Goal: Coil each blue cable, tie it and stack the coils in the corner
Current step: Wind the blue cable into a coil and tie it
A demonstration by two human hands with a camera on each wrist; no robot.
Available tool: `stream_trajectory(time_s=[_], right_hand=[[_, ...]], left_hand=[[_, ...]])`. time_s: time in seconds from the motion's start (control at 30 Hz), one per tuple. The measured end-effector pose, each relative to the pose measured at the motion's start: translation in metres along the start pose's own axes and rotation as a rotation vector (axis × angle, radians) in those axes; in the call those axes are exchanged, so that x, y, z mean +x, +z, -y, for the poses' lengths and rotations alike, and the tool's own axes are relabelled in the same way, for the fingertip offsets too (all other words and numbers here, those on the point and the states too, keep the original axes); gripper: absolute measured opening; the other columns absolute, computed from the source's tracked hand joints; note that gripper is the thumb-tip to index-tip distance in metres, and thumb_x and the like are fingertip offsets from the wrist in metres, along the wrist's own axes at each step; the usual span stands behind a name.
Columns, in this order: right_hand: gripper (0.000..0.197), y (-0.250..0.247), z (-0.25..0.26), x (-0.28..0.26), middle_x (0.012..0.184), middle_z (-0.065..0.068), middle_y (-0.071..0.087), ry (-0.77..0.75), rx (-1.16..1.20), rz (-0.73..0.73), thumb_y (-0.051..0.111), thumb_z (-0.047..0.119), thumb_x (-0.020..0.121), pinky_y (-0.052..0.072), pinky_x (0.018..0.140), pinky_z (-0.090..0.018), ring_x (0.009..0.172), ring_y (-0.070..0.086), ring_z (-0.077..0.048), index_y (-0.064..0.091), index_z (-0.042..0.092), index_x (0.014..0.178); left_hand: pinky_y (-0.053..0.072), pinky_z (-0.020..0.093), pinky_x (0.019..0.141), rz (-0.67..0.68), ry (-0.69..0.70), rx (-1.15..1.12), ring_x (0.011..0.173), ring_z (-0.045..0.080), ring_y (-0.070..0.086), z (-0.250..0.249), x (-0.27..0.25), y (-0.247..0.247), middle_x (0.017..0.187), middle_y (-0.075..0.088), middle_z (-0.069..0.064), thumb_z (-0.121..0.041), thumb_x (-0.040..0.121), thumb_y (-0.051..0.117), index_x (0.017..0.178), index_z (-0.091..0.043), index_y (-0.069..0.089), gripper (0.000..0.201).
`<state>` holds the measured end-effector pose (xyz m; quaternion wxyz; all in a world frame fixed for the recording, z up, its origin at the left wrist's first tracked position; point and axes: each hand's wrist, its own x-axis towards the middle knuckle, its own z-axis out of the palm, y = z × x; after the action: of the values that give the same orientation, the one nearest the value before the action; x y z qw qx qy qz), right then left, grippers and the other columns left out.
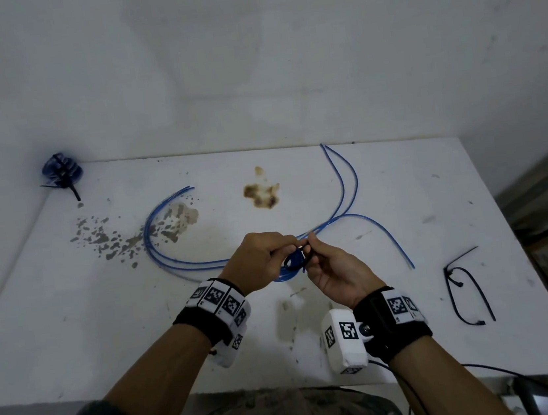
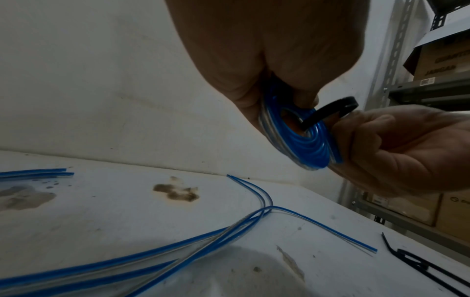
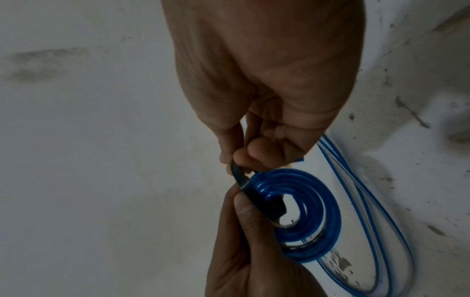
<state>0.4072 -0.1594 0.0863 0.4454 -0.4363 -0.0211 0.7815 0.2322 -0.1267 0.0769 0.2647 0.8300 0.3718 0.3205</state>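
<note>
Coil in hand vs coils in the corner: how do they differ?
Place: the held coil is up off the table between the left hand and right hand; the corner coils sit stacked against the wall.
Tie: the held coil's black tie is a loose loop through its centre; the corner coils' ties look closed, tails sticking out.
Count: one versus several.
Shared: blue cable, black ties.

Readable text is scarce. In the left wrist view, a brown cardboard box (image 2: 440,60) on the metal shelf at the upper right of the frame carries dark printed words; the lower one looks like "JANGAN", though blur leaves this uncertain, and the line above it is too smeared to read. The white wrist bands (image 1: 224,303) in the head view bear black-and-white square marker patterns, not letters.
</note>
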Motion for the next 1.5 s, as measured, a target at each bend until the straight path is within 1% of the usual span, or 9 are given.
stream_trajectory(time_s=[0.13,0.23,0.4,0.73,0.97,1.1,1.17,1.33,1.5], right_hand=[[0.016,0.002,0.001,-0.001,0.071,-0.003,0.064,-0.047,-0.028,-0.005,0.061,0.018,0.095,0.048,0.049,-0.012,0.053,0.055,-0.004,0.067,0.005,0.088],[0.016,0.002,0.001,-0.004,0.073,-0.004,0.064,-0.121,-0.049,0.009,0.06,0.017,0.096,0.05,0.053,-0.012,0.055,0.057,-0.005,0.067,0.005,0.089],[0.015,0.003,-0.002,-0.008,0.072,-0.003,0.065,-0.156,-0.09,0.037,0.06,0.018,0.094,0.05,0.054,-0.013,0.057,0.057,-0.006,0.067,0.005,0.091],[0.023,0.005,-0.005,-0.012,0.072,0.003,0.062,-0.129,-0.161,0.02,0.058,0.031,0.097,0.042,0.046,-0.016,0.054,0.052,-0.006,0.068,0.011,0.104],[0.025,0.005,-0.005,-0.009,0.079,-0.004,0.057,-0.128,-0.144,-0.016,0.063,0.033,0.094,0.046,0.047,-0.015,0.054,0.05,-0.007,0.07,0.01,0.099],[0.019,0.009,0.003,-0.009,0.082,-0.006,0.063,-0.037,-0.092,0.019,0.064,0.029,0.094,0.048,0.046,-0.015,0.05,0.056,-0.007,0.067,0.01,0.094],[0.017,0.012,0.006,-0.007,0.082,-0.006,0.062,-0.035,-0.116,0.026,0.062,0.026,0.096,0.048,0.048,-0.015,0.052,0.057,-0.007,0.066,0.01,0.091],[0.02,0.024,0.007,-0.004,0.082,-0.004,0.065,-0.215,-0.422,-0.046,0.056,0.027,0.1,0.038,0.049,-0.023,0.057,0.054,-0.011,0.067,0.011,0.095],[0.023,0.032,0.001,0.0,0.073,-0.006,0.066,-0.447,-0.59,-0.225,0.064,0.031,0.096,0.036,0.044,-0.023,0.048,0.047,-0.012,0.059,0.01,0.102]], left_hand=[[0.054,0.032,0.067,0.005,-0.143,-0.103,0.067,0.018,0.064,0.004,-0.004,0.0,0.078,0.071,0.003,-0.011,0.093,0.058,0.096,-0.011,0.075,0.018],[0.056,0.041,0.071,0.024,-0.251,-0.154,0.07,0.017,0.068,0.009,-0.007,0.0,0.079,0.073,0.003,-0.011,0.094,0.057,0.095,-0.012,0.075,0.018],[0.059,0.037,0.074,-0.004,-0.336,-0.224,0.071,0.013,0.069,0.007,-0.007,0.0,0.079,0.073,0.003,-0.007,0.094,0.057,0.092,-0.01,0.075,0.019],[0.056,0.025,0.071,-0.075,-0.275,-0.202,0.073,0.005,0.067,0.002,-0.009,0.004,0.081,0.074,0.0,-0.011,0.091,0.058,0.096,-0.011,0.076,0.019],[0.05,0.018,0.068,-0.06,-0.261,-0.192,0.07,0.002,0.064,0.0,-0.011,0.002,0.079,0.072,-0.005,-0.005,0.092,0.059,0.095,-0.011,0.076,0.019],[0.054,0.036,0.068,-0.058,-0.254,-0.205,0.069,0.021,0.064,-0.004,-0.004,-0.005,0.076,0.071,0.001,-0.011,0.091,0.055,0.087,-0.022,0.074,0.023],[0.053,0.043,0.068,-0.08,-0.276,-0.201,0.069,0.026,0.064,-0.002,-0.002,-0.006,0.075,0.071,0.004,-0.013,0.09,0.055,0.086,-0.016,0.075,0.021],[0.054,0.045,0.07,-0.1,-0.286,-0.208,0.071,0.028,0.066,0.0,-0.002,-0.008,0.077,0.073,0.003,-0.013,0.09,0.055,0.09,-0.013,0.076,0.021],[0.054,0.042,0.07,-0.125,-0.274,-0.215,0.07,0.025,0.065,-0.006,0.0,-0.006,0.076,0.072,0.005,-0.011,0.09,0.054,0.089,-0.01,0.076,0.022]])
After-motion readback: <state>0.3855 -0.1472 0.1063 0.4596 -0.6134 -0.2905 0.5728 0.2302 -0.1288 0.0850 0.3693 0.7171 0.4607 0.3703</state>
